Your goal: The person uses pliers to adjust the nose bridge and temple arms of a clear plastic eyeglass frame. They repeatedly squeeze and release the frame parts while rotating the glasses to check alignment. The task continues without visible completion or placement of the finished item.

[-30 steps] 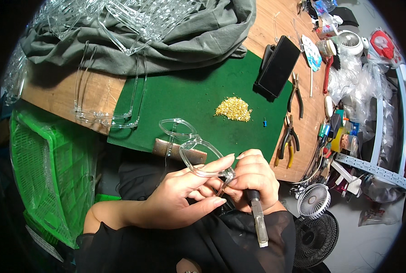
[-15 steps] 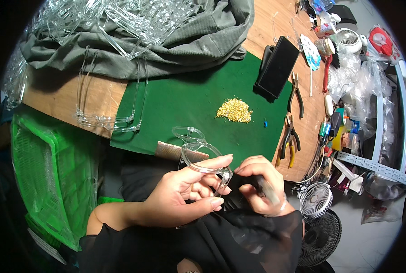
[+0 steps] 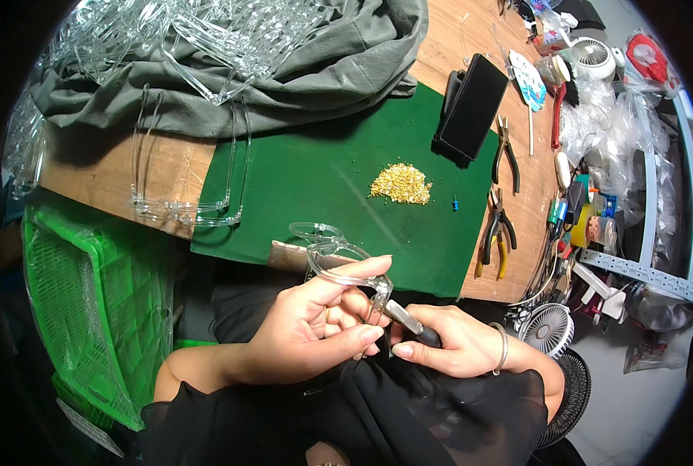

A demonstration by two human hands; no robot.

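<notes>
My left hand (image 3: 311,330) grips a clear plastic eyeglass frame (image 3: 382,290) between thumb and fingers, its rims pointing away from me over the mat's near edge. Closed round dark-handled pliers (image 3: 402,316), my right hand (image 3: 459,342) holds their metal jaws against the hinge corner of the frame. Whether the jaws bite on anything there cannot be made out. Ahead, on a green mat (image 3: 323,171), lies a heap of tiny gold-coloured metal pieces (image 3: 401,185). Another clear eyeglass frame (image 3: 183,211) stands at the mat's left edge with its temples pointing away.
Many clear frames (image 3: 238,46) are piled on grey cloth (image 3: 284,101) at far left. Right of the mat lie two pliers (image 3: 506,159) (image 3: 495,233), a black phone (image 3: 472,109) and a blue pin (image 3: 455,203). A green crate (image 3: 106,311) stands left; small fans (image 3: 548,330) stand right.
My right hand has swung round, bringing the pliers from a blurred spot in the palm to the frame's hinge corner. My left hand keeps its hold on the frame.
</notes>
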